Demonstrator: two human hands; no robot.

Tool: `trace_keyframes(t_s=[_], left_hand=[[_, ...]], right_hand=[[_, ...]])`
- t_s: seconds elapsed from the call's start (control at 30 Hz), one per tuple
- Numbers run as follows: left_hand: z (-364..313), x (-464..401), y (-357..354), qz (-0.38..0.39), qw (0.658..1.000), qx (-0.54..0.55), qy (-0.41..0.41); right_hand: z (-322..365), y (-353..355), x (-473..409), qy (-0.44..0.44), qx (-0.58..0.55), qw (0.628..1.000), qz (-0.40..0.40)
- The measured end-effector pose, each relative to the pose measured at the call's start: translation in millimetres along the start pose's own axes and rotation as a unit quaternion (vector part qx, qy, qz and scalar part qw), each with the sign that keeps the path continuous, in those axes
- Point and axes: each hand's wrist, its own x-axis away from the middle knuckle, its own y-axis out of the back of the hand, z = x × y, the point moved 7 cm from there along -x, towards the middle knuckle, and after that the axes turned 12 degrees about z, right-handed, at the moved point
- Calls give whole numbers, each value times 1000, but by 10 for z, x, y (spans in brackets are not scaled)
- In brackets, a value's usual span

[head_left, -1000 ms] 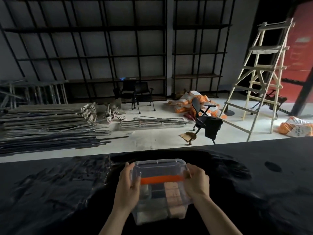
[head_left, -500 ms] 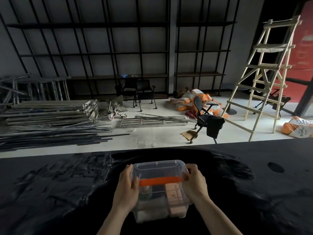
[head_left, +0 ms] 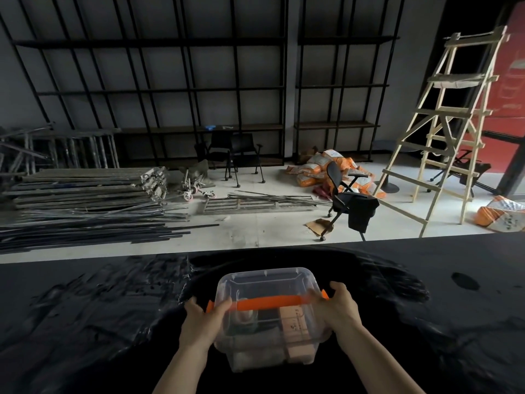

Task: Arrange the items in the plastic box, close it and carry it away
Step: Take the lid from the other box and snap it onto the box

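Note:
A clear plastic box (head_left: 267,285) with its lid on sits at the lower middle of the head view, over the black sheet (head_left: 85,308). An orange handle (head_left: 268,303) lies flat across the lid. Through the walls I see a tan carton (head_left: 295,325) and other dim items. My left hand (head_left: 203,322) grips the box's left side at the handle's end. My right hand (head_left: 336,309) grips the right side by the other orange end.
Beyond the black sheet lies a pale floor with stacked metal bars (head_left: 85,211) at left, a black office chair (head_left: 349,203) in the middle, orange sacks (head_left: 321,172) behind it, and a wooden ladder (head_left: 451,132) at right. Black shelving (head_left: 170,89) lines the far wall.
The box with both hands on it has shifted a little to the right and lower in view. The orange handle's ends now show outside my fingers.

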Motion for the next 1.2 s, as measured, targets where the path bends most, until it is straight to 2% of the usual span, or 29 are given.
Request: trace_keyframes(t_s=[0.07,0.13,0.23,0.33,0.53,0.7,0.77,0.8,0.87,0.93,0.97,1.07,1.2], left_hand=[[-41,39,54,-3,1000,-24,-3],[-137,66,111,-47,994,-91,-32],[-319,150,104,-106,968,-211,-81],[-366,194,69,-141,943,-283,-100],[-371,234,3,-180,914,-335,-144],[-393,269,-26,-169,913,-342,-147],[-304,169,29,-143,931,-302,-145],[-241,115,70,-118,954,-237,-143],[-54,-9,111,-31,993,-16,-113],[135,-62,45,60,984,156,-65],[209,-64,-19,105,973,199,-47],[214,-8,-231,192,951,234,-60],[34,58,-350,194,954,207,-100]], right_hand=[[-1,15,12,-8,-15,1000,0],[38,55,-8,10,0,1000,-26],[135,83,12,63,38,995,-69],[169,50,70,98,70,989,-86],[288,25,153,140,155,971,-113],[335,-8,205,152,195,961,-128],[275,27,165,144,146,973,-107],[195,68,118,137,76,984,-91],[-23,76,-52,96,-85,991,-26],[-224,-17,-206,62,-189,979,54],[-293,-78,-256,55,-222,969,91],[-342,-281,-272,50,-258,950,168],[-274,-381,-278,52,-248,950,182]])
